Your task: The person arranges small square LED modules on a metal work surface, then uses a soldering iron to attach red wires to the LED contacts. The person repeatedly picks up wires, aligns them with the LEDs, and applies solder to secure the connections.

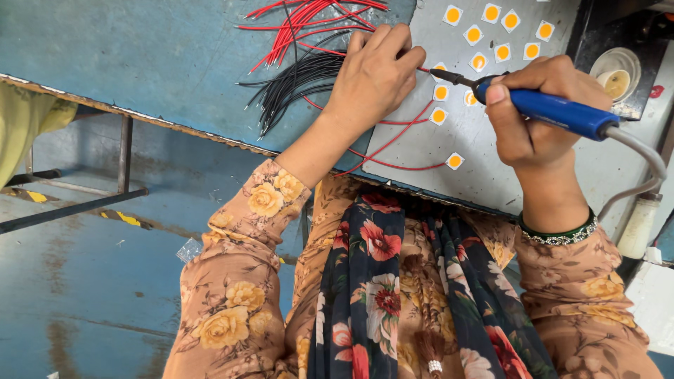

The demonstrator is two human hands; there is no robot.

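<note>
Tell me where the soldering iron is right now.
In the head view, the blue-handled soldering iron is on the right, gripped by the right hand, its tip over the grey plate near the left hand.

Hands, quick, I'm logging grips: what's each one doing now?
Left hand: closed, pinching a red wire on the grey plate.
Right hand: closed around the blue soldering iron.

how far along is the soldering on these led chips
Looks done: red wires already run between some lower LED chips. In hand: right hand holds the blue soldering iron, tip at a chip, while left hand steadies a wire there. Left: top chips show no wires; loose red and black wires wait.
</note>
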